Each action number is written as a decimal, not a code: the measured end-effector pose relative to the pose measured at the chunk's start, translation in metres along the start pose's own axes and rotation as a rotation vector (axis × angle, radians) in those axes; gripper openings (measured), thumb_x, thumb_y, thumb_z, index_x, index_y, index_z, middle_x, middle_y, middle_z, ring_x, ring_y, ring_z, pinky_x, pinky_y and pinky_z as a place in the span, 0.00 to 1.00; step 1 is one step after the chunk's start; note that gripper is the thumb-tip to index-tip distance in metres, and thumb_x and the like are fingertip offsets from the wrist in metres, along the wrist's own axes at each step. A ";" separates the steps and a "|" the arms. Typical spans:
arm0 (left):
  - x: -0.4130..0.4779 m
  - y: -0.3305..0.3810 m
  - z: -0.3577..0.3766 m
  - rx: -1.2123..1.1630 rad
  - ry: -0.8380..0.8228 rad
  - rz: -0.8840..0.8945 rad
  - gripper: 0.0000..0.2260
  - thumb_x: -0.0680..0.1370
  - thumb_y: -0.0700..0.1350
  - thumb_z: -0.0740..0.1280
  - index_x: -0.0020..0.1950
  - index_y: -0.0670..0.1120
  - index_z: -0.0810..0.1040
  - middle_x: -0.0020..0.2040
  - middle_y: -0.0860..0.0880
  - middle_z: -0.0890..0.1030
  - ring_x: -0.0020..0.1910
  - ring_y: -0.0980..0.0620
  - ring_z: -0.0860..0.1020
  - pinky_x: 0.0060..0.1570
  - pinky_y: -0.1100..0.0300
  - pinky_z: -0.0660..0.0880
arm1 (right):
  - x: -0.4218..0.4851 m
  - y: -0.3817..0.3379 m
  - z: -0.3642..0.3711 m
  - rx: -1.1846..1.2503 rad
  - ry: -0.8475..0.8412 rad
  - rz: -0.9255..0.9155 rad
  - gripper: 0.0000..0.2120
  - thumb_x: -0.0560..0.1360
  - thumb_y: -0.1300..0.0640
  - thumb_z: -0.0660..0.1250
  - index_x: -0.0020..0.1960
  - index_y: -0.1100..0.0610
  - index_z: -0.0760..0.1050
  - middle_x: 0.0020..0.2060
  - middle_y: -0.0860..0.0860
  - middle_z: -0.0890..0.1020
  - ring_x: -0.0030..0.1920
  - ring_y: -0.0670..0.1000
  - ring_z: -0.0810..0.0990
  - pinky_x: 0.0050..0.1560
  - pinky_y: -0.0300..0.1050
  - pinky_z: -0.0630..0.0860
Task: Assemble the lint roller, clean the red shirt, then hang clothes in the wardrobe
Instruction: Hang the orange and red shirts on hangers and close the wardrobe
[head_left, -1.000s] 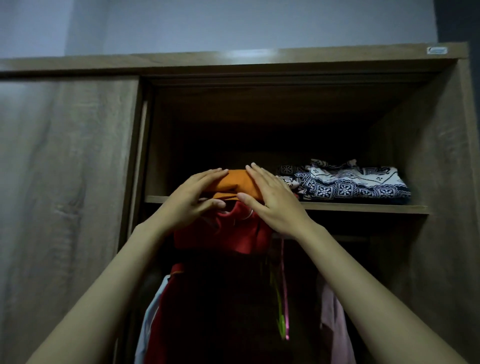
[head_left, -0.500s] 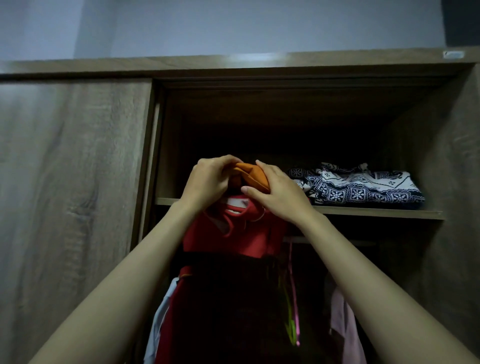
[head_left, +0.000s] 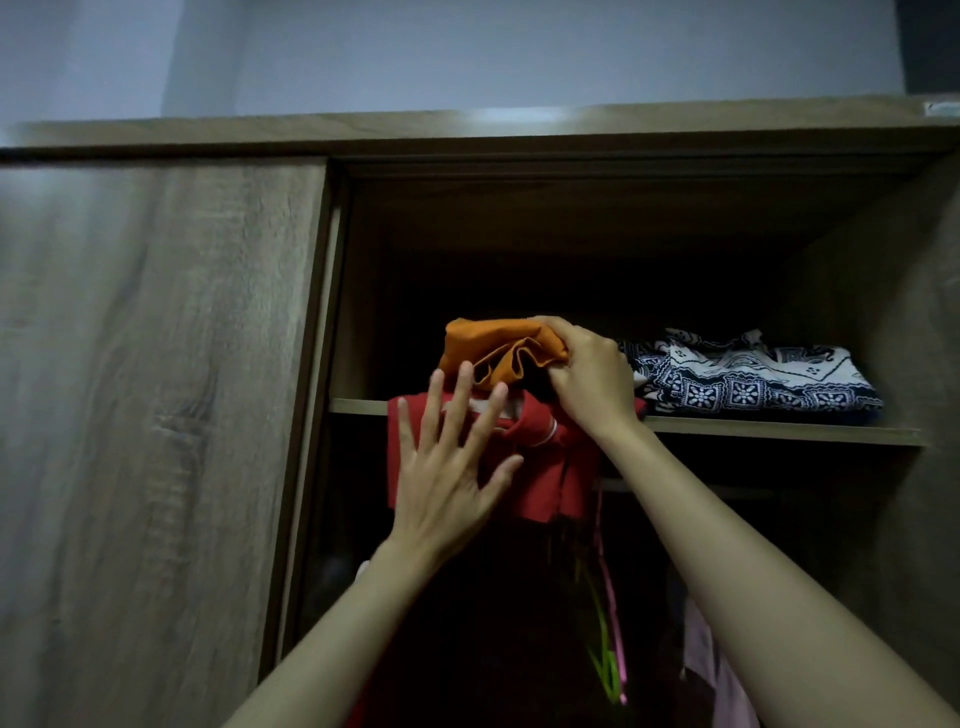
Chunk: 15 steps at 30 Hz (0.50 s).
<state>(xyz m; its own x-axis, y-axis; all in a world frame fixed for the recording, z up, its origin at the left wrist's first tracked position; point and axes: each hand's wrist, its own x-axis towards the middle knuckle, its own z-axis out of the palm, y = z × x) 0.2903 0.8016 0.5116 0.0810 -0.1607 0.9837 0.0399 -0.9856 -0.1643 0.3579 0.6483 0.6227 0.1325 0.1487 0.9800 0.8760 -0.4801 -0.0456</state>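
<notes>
A folded orange garment (head_left: 498, 349) is lifted a little above the wardrobe shelf (head_left: 779, 430), with my right hand (head_left: 587, 379) shut on its right end. Under it a folded red shirt (head_left: 545, 467) with a white-trimmed collar hangs over the shelf's front edge. My left hand (head_left: 447, 478) is open with fingers spread, in front of the red shirt's left part and below the orange garment. Whether the palm touches the red shirt is unclear.
A folded navy-and-white patterned cloth (head_left: 748, 379) lies on the shelf to the right. The wardrobe's sliding door (head_left: 156, 415) covers the left half. Below the shelf hang dark and pink clothes (head_left: 711, 670) with green and pink hangers (head_left: 608, 649).
My left hand has let go of the orange garment, dropped and opened. My right hand has raised the orange garment off the red shirt.
</notes>
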 end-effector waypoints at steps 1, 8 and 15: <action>-0.005 -0.003 0.007 0.044 -0.018 0.015 0.31 0.79 0.65 0.50 0.78 0.57 0.45 0.79 0.46 0.46 0.78 0.41 0.47 0.73 0.34 0.45 | 0.001 -0.001 0.000 0.004 0.010 0.014 0.22 0.69 0.60 0.65 0.61 0.43 0.74 0.47 0.52 0.83 0.49 0.60 0.81 0.45 0.52 0.78; -0.014 -0.015 0.032 0.123 -0.088 -0.013 0.29 0.79 0.66 0.51 0.78 0.60 0.47 0.79 0.47 0.46 0.77 0.35 0.48 0.68 0.27 0.47 | 0.017 -0.003 -0.006 0.017 0.059 0.141 0.23 0.69 0.63 0.62 0.60 0.44 0.74 0.45 0.52 0.83 0.48 0.59 0.80 0.43 0.49 0.75; -0.013 -0.015 0.027 0.141 -0.137 -0.034 0.29 0.79 0.65 0.51 0.78 0.60 0.49 0.79 0.46 0.50 0.77 0.36 0.48 0.68 0.28 0.47 | 0.020 0.004 -0.024 0.050 0.166 0.122 0.24 0.66 0.65 0.61 0.59 0.47 0.74 0.40 0.49 0.82 0.42 0.54 0.81 0.40 0.49 0.78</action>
<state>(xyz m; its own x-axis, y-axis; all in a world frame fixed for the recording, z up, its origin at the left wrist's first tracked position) 0.3155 0.8198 0.4994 0.2111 -0.1094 0.9713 0.1833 -0.9716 -0.1493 0.3531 0.6283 0.6468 0.1649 -0.0545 0.9848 0.8806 -0.4415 -0.1719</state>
